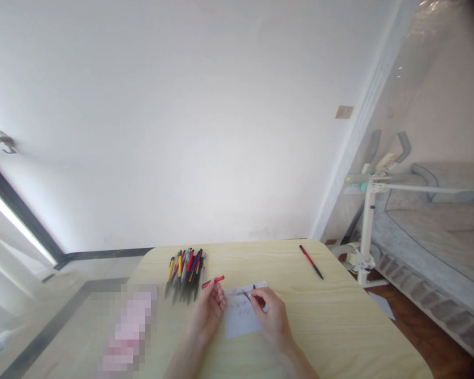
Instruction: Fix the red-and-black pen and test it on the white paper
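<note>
The tabletop point(319, 321) looks like smooth wood, the sheet point(240, 323) matt paper, the pens point(180, 267) plastic.

The left hand point(212, 310) and right hand point(272, 314) are bare, with slim fingers point(222, 301). Both wrists point(199, 337) and forearms point(185, 358) are uncovered as far as they show.

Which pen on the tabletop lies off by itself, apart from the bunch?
The red-and-black pen beyond the right hand, toward the far right corner of the table; the other pens lying there are bunched together on the left.
</note>
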`<state>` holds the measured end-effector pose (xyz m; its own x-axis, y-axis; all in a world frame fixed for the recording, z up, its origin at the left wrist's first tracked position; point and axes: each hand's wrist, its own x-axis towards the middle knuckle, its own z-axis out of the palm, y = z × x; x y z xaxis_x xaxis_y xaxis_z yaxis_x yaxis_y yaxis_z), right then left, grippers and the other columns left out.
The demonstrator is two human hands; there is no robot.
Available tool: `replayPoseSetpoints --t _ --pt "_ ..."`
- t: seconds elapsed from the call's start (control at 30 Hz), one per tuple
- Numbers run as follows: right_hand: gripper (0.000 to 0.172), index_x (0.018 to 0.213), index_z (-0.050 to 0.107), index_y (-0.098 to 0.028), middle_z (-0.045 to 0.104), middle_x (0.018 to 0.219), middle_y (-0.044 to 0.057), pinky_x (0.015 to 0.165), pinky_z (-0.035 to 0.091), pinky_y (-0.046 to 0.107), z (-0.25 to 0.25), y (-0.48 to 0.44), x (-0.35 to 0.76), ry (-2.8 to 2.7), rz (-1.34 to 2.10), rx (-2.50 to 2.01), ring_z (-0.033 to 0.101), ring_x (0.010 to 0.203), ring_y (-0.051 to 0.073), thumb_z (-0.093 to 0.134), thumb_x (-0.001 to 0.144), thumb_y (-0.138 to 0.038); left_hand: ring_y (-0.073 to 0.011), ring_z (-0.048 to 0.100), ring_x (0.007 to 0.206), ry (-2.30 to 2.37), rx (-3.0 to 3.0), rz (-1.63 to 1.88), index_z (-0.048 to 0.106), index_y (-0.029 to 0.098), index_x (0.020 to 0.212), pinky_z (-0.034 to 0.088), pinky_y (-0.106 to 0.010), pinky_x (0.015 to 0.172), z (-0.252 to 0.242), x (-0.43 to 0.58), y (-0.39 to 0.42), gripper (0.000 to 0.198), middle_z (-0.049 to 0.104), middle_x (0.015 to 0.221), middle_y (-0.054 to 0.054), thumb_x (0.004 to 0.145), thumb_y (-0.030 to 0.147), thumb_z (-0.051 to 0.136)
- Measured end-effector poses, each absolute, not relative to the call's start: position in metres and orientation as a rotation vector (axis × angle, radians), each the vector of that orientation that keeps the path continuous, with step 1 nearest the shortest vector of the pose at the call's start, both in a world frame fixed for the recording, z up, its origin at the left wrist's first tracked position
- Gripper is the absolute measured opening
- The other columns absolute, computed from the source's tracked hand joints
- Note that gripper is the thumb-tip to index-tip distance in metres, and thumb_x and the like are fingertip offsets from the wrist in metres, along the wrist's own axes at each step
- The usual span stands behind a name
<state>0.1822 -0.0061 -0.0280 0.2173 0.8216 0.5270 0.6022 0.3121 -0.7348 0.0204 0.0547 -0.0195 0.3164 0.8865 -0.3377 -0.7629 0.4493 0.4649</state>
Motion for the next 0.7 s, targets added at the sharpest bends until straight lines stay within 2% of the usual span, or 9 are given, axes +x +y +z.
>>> replayPoseSetpoints --t 0.13,0.23,0.37,0.47,0.7 --pt "0.021 0.080 0.063 -0.019 0.065 0.073 0.005 0.062 0.048 0.026 -0.0289 -0.0060 0.1817 -1.423 0.284 -1.363 0.059 0.064 0.016 0.048 0.084 -0.033 -0.0035 0.051 0.047 0.538 0.233 1.090 0.057 0.014 0.070 0.043 -0.014 0.045 -0.0207 0.0203 0.0548 0.013 0.052 0.057 0.003 0.081 0.019 0.054" --pt "0.023 0.080 0.063 -0.018 0.064 0.072 0.005 0.063 0.048 0.026 -0.0282 -0.0066 0.1810 -1.409 0.309 -1.367 0.059 0.065 0.017 0.048 0.084 -0.035 -0.0043 0.051 0.046 0.510 0.236 1.106 0.057 0.015 0.073 0.043 -0.015 0.044 -0.0203 0.0206 0.0538 0.011 0.053 0.057 0.003 0.081 0.022 0.054" --pt "0.024 0.079 0.063 -0.018 0.065 0.073 0.005 0.063 0.048 0.026 -0.0278 -0.0065 0.1808 -1.390 0.333 -1.373 0.059 0.065 0.017 0.049 0.083 -0.037 -0.0078 0.060 0.060 0.545 0.195 1.120 0.060 0.015 0.082 0.049 -0.019 0.054 -0.0172 0.0196 0.0537 0.005 0.064 0.075 -0.002 0.080 0.017 0.056" --pt "0.024 0.080 0.063 -0.018 0.065 0.073 0.005 0.062 0.048 0.026 -0.0285 -0.0061 0.1807 -1.380 0.339 -1.374 0.059 0.065 0.017 0.049 0.083 -0.038 -0.0103 0.063 0.067 0.557 0.222 1.077 0.060 0.014 0.085 0.051 -0.021 0.059 -0.0166 0.0197 0.0526 0.007 0.067 0.084 -0.005 0.079 0.014 0.057" --pt "0.023 0.078 0.064 -0.017 0.065 0.071 0.005 0.062 0.048 0.026 -0.0296 -0.0049 0.1806 -1.346 0.354 -1.372 0.059 0.063 0.017 0.052 0.081 -0.037 -0.0093 0.061 0.054 0.599 0.341 1.053 0.061 0.014 0.085 0.048 -0.019 0.048 -0.0213 0.0241 0.0476 0.013 0.067 0.071 -0.003 0.073 0.011 0.063"
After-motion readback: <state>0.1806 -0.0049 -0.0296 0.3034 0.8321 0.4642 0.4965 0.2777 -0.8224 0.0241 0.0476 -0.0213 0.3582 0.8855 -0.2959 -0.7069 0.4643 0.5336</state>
